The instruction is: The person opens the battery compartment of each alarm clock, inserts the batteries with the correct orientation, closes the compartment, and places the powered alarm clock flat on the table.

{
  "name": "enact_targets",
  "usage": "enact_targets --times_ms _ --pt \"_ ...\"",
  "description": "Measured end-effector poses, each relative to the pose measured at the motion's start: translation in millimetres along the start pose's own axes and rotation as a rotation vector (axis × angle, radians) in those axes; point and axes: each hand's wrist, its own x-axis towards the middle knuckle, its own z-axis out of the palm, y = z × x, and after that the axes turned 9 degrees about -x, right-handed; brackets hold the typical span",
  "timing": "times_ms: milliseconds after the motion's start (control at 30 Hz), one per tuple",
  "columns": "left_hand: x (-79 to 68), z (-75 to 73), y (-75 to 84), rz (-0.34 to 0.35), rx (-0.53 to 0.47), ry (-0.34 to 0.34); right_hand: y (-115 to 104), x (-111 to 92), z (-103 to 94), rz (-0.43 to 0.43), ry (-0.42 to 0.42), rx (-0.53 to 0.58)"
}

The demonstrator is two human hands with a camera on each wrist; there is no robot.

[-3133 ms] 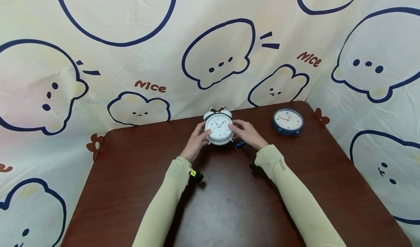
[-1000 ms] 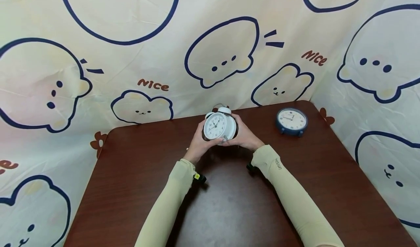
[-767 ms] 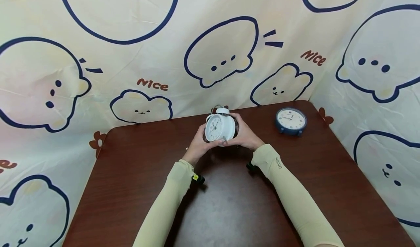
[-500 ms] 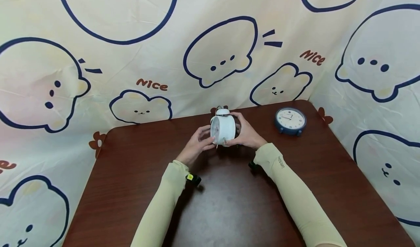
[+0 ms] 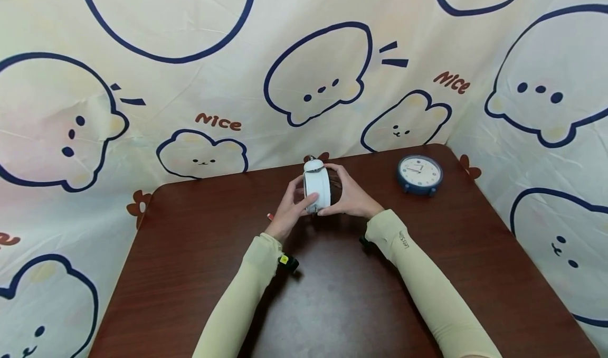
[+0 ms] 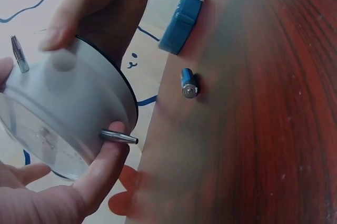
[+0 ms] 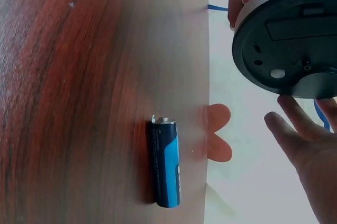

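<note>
The left grip (image 5: 288,208), a bare hand, was closed partway round the white clock (image 5: 317,186), its thumb on the clock's side and a finger against one metal leg in the left wrist view. The right grip (image 5: 353,197) spanned the clock's other side, fingers spread fairly wide, one at the top and the thumb at the underside. Between them the clock was upright just above the table (image 5: 190,273), its face turned toward the left grip and its dark back toward the right. A blue battery (image 7: 166,166) lay on the table nearby. Beside the left wrist a small red thing (image 5: 270,217) showed, mostly hidden. Well to the right, near the far edge, stood a blue clock (image 5: 420,174). Behind hung a pale cloth (image 5: 190,94) printed with cartoon outlines.
</note>
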Motion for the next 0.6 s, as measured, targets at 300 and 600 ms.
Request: enact_targets --times_ms 300,600 --pt "-0.9 -9.2 2.4 -0.040 -0.102 -0.038 6 0 3.2 0.002 -0.065 0.157" --pt "-1.1 -15.0 2.8 -0.036 -0.188 -0.138 8 0 6.5 0.012 -0.020 0.159"
